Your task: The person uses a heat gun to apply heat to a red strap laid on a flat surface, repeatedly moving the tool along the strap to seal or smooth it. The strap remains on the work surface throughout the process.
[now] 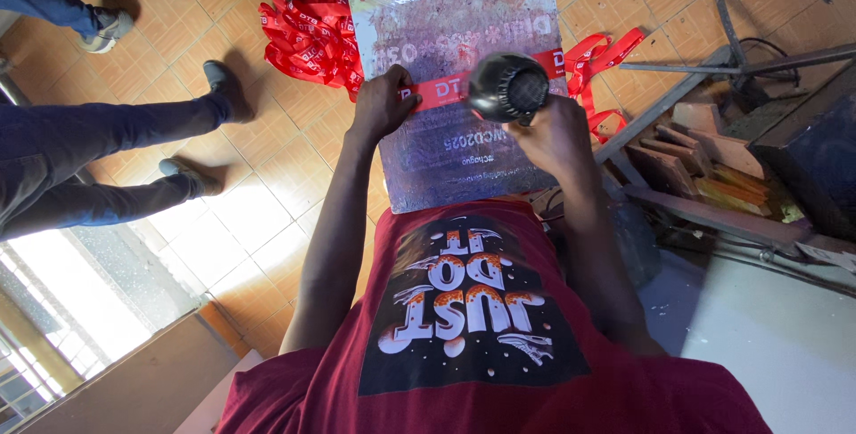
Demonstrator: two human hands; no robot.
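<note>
A rectangular printing board [455,15] with faded, stained lettering lies in front of me, propped towards my red shirt. A red printed ribbon [446,89] is stretched across its middle. My left hand [383,99] presses the ribbon down at the board's left edge. My right hand [557,135] grips the handle of a black hair dryer [508,86], whose round grille end faces up over the ribbon's right part.
A heap of red ribbons [308,37] lies on the tiled floor beyond the board's left side, and more ribbon loops [602,59] trail off to the right. Another person's legs [107,131] stand at left. Metal bars and wood blocks [695,157] crowd the right.
</note>
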